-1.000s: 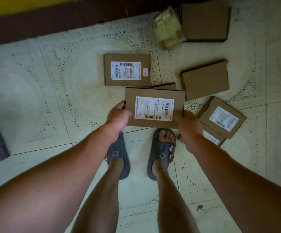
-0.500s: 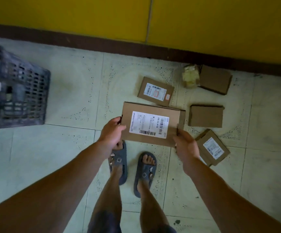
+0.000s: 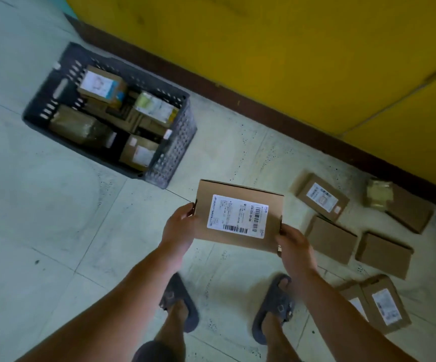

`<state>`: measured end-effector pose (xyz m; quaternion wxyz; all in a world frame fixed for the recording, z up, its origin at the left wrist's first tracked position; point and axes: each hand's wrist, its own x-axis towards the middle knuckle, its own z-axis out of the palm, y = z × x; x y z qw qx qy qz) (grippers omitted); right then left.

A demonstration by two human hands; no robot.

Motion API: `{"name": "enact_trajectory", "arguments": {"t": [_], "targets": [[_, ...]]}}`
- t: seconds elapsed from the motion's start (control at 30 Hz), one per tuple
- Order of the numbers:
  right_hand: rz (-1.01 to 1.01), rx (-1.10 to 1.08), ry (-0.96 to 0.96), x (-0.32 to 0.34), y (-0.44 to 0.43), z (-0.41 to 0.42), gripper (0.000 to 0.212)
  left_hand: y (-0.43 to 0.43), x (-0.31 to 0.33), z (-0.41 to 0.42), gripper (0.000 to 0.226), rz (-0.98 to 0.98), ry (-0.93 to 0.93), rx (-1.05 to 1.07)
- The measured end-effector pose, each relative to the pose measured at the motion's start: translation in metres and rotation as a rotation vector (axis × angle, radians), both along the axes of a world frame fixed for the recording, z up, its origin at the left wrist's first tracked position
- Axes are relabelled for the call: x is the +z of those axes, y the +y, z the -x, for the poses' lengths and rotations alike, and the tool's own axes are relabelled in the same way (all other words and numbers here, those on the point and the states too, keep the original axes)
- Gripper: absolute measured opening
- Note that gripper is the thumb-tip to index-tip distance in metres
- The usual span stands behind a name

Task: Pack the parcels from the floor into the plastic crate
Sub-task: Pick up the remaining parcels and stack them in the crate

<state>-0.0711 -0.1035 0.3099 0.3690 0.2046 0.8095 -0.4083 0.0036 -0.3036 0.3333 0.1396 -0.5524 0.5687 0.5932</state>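
floor (image 3: 55, 231): pale tiles; crate (image 3: 175, 152) upper left; loose cardboard parcels (image 3: 331, 239) at right

Held parcel (image 3: 204, 205) label (image 3: 237, 216): barcodes, no. approx "176-722-26-08", small print illegible. Floor parcels (image 3: 303, 190) labels: too blurred to read.

Indoors: we read this as a plain back room or store corner used for parcel handling. The pale square-tiled floor (image 3: 55, 231) has visible grout lines and dark speckling. A plain yellow painted wall (image 3: 290, 48) rises above a dark brown skirting band (image 3: 237, 100). Brown cardboard parcels (image 3: 331, 239) lie loose near the floor's edge by the skirting, several bearing white barcode shipping labels (image 3: 321, 198). A dark grey lattice-sided plastic crate (image 3: 172, 155) stands on the floor, part filled with similar boxes.
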Motion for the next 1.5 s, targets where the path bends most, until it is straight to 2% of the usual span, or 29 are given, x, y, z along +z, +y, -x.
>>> {"name": "enact_trajectory", "arguments": {"t": [0.1,0.3,0.6,0.7,0.83,0.97,1.03,1.13,1.3,1.5], "targets": [[0.018,0.026,0.02,0.011,-0.071,-0.022,0.031,-0.068,0.015,-0.029,0.053,-0.008,0.019,0.049],[0.041,0.045,0.037,0.019,-0.185,-0.032,0.028,-0.18,0.022,-0.048,0.047,0.036,0.03,0.027],[0.041,0.145,0.024,-0.008,-0.315,0.015,0.027,-0.306,-0.005,-0.005,0.038,0.068,0.03,0.023],[0.029,0.163,-0.014,-0.025,-0.354,0.032,0.032,-0.345,-0.03,0.011,0.03,0.101,0.005,-0.012],[-0.003,0.176,-0.085,-0.048,-0.395,0.043,0.034,-0.386,-0.064,0.028,0.046,0.116,-0.055,-0.047],[-0.02,0.139,-0.175,-0.072,-0.427,0.041,0.029,-0.417,-0.095,0.037,0.028,0.145,-0.103,-0.153],[-0.029,0.152,-0.191,-0.085,-0.442,0.038,0.026,-0.429,-0.109,0.042,0.026,0.135,-0.097,-0.197],[-0.069,0.075,-0.227,-0.107,-0.463,0.032,0.023,-0.447,-0.136,0.047,0.028,0.084,-0.087,-0.26],[-0.085,0.031,-0.28,-0.159,-0.492,0.028,0.03,-0.474,-0.193,0.061,0.042,0.006,-0.061,-0.372],[-0.075,-0.17,-0.346,-0.213,-0.51,0.03,0.034,-0.48,-0.263,0.072,0.034,-0.052,-0.165,-0.384]]}}
